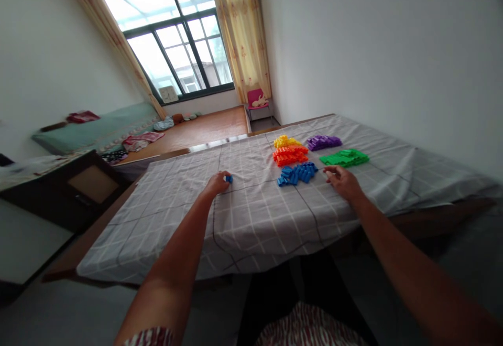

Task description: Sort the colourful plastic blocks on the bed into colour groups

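Plainly, in the head view, the right hand (341, 181) is the nearer one to the blue pile (297, 173), which lies just to the left of its fingertips, with a narrow strip of checked cloth (251, 215) seeming to part them. The pile's long axis runs sideways, its far end tipping toward that hand, its near end toward the wearer's left. The right hand's fingers are drawn in narrow; whether they pinch anything I cannot tell. The left hand (217, 182) holds a small blue piece (229, 179) at its fingertips, and from there the pile is well off to the right. Just beyond the right hand lies the green pile (346, 158), with the purple pile (324, 142) farther out; the orange pile (290, 154) and yellow pile (286, 141) are beyond the blue, to that hand's left.
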The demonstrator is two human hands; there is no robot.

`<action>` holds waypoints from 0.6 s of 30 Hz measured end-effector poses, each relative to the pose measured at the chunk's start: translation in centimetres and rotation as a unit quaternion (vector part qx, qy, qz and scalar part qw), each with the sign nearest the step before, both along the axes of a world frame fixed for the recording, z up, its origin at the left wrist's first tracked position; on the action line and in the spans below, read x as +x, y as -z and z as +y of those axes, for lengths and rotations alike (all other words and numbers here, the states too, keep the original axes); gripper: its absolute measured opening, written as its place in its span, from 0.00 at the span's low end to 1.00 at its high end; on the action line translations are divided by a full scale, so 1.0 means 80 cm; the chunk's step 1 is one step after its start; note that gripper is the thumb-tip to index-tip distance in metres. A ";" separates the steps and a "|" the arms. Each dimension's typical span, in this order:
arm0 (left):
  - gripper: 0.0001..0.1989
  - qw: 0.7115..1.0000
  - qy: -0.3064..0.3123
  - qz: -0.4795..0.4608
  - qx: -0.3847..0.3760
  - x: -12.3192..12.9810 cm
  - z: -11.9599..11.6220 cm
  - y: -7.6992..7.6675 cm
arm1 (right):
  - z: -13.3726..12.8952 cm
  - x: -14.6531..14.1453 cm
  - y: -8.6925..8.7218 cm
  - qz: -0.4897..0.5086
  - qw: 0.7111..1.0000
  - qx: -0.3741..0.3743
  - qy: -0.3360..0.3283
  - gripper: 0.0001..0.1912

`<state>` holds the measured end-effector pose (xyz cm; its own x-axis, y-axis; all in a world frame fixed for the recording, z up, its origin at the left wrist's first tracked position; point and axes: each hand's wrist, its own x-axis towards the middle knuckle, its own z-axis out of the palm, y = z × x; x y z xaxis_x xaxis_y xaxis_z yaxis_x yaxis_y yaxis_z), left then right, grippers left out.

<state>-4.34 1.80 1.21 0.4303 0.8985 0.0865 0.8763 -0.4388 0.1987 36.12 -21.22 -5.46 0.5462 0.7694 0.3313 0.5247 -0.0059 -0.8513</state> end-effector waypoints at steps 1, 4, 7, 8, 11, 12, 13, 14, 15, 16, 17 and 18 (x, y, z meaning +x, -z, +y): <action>0.18 1.000 0.000 0.009 0.013 0.007 0.003 -0.003 | -0.001 0.000 -0.001 0.004 1.000 0.001 -0.003 0.18; 0.11 0.999 0.010 -0.004 0.038 0.036 0.001 -0.013 | -0.001 -0.001 -0.002 0.018 1.000 0.008 -0.014 0.17; 0.11 0.995 0.037 -0.090 0.013 0.085 -0.019 -0.024 | -0.002 -0.002 -0.002 0.024 0.999 0.015 -0.024 0.16; 0.13 0.989 0.067 -0.129 -0.017 0.107 -0.030 -0.028 | -0.002 -0.002 -0.002 0.024 0.999 0.017 -0.026 0.16; 0.15 0.951 0.206 -0.213 -0.085 0.177 -0.069 -0.038 | -0.002 -0.003 -0.002 0.020 0.999 0.023 -0.033 0.15; 0.15 0.943 0.246 -0.211 -0.074 0.198 -0.081 -0.040 | -0.003 -0.003 -0.003 0.019 0.999 0.026 -0.034 0.14; 0.13 0.938 0.281 -0.197 -0.055 0.218 -0.092 -0.040 | -0.003 -0.004 -0.003 0.019 0.999 0.028 -0.036 0.14; 0.13 0.936 0.302 -0.178 -0.041 0.235 -0.102 -0.040 | -0.003 -0.004 -0.004 0.019 0.999 0.029 -0.037 0.14; 0.13 0.938 0.310 -0.154 -0.026 0.248 -0.109 -0.039 | -0.004 -0.004 -0.005 0.020 0.999 0.029 -0.040 0.13; 0.13 0.940 0.315 -0.129 -0.012 0.258 -0.114 -0.038 | -0.005 -0.005 -0.006 0.020 0.999 0.028 -0.042 0.13; 0.13 0.943 0.314 -0.106 0.003 0.265 -0.117 -0.037 | -0.005 -0.005 -0.007 0.021 0.998 0.027 -0.043 0.12; 0.13 0.947 0.309 -0.088 0.020 0.269 -0.118 -0.036 | -0.006 -0.005 -0.008 0.021 0.998 0.027 -0.044 0.12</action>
